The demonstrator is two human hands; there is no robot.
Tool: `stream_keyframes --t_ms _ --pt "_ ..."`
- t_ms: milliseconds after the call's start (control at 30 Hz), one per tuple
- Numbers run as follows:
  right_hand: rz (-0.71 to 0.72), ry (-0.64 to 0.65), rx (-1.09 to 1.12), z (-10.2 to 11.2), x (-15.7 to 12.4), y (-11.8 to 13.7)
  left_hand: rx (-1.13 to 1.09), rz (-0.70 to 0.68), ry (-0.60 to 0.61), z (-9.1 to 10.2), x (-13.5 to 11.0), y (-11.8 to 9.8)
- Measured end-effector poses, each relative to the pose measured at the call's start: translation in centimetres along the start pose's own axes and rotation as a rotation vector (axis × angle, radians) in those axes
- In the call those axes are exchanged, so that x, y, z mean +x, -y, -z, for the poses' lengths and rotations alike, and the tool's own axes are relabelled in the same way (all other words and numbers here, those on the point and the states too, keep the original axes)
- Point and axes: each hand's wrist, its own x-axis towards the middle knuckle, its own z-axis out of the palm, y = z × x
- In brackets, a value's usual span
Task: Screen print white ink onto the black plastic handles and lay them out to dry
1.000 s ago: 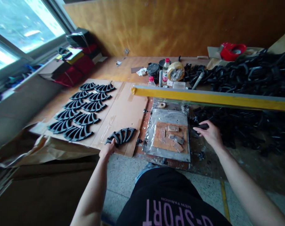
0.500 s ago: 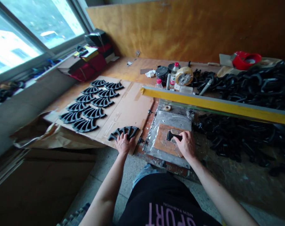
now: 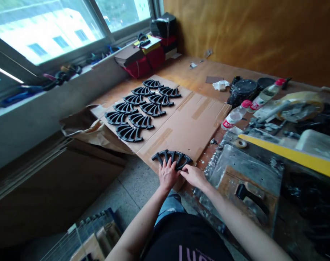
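A row of black curved handles (image 3: pixel 172 156), fanned side by side, lies near the front edge of the cardboard sheet (image 3: pixel 178 130). My left hand (image 3: pixel 168 175) rests on them with its fingers stretched out and slightly apart. Just to its right, my right hand (image 3: pixel 194 176) has its fingers closed together at the right end of the row, on the end handle; the exact hold is partly hidden. Another black handle (image 3: pixel 252 198) sits on the wooden block of the metal plate (image 3: pixel 237 159), with neither hand on it.
More fanned handles (image 3: pixel 129 133) lie in two columns on the cardboard's left part. Plastic bottles (image 3: pixel 235 115), black tubs (image 3: pixel 243 90) and tape (image 3: pixel 299 105) stand at the back right. A yellow-edged bar (image 3: pixel 292 156) reaches over the plate. Dark parts are heaped at right.
My right hand has left the handle on the plate and moved left to the fanned row. The view has swung left and closer. My left hand stays on the row.
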Motion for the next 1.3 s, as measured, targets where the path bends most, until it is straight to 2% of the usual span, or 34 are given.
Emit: stream_keyframes --t_ms 100,200,300,400,500,633,767,900,1000,1100,1200,1300 --pt "0.027 0.123 -0.206 0.4 1.8 0.9 -0.054 -0.078 0.076 0.8 1.0 1.6" --pt "0.039 0.160 -0.236 0.5 2.9 2.0 -0.124 -0.146 0.143 2.2 3.5 3.4" --pt "0.035 0.044 -0.163 -0.3 4.5 2.5 -0.169 -0.188 0.147 3.7 8.2 4.6" --pt "0.030 -0.181 -0.076 -1.4 7.8 2.3 -0.162 -0.321 0.078 5.2 15.2 4.5" --pt "0.020 -0.371 -0.056 -1.6 12.9 1.8 -0.142 -0.469 0.012 6.2 23.4 2.6" --pt "0.004 -0.448 -0.163 -0.8 18.7 1.1 -0.110 -0.568 -0.032 6.6 34.3 -1.1" --pt "0.040 -0.482 -0.201 -0.8 20.4 0.3 -0.094 -0.604 -0.027 5.8 43.5 -4.8" --pt "0.072 -0.511 -0.226 -1.5 20.2 -0.6 -0.078 -0.586 0.058 4.0 50.2 -7.8" --pt "0.092 -0.543 -0.267 -1.8 20.2 -1.0 -0.046 -0.508 0.112 2.6 53.3 -8.8" --pt "0.102 -0.598 -0.304 -2.0 20.3 -1.2 -0.024 -0.398 0.089 1.6 54.9 -8.6" --pt "0.113 -0.621 -0.322 -2.1 20.4 -1.2 -0.004 -0.313 -0.009 0.8 54.6 -7.7" --pt "0.110 -0.605 -0.303 -1.8 20.3 -1.2 0.001 -0.367 -0.104 -0.2 52.4 -6.8"
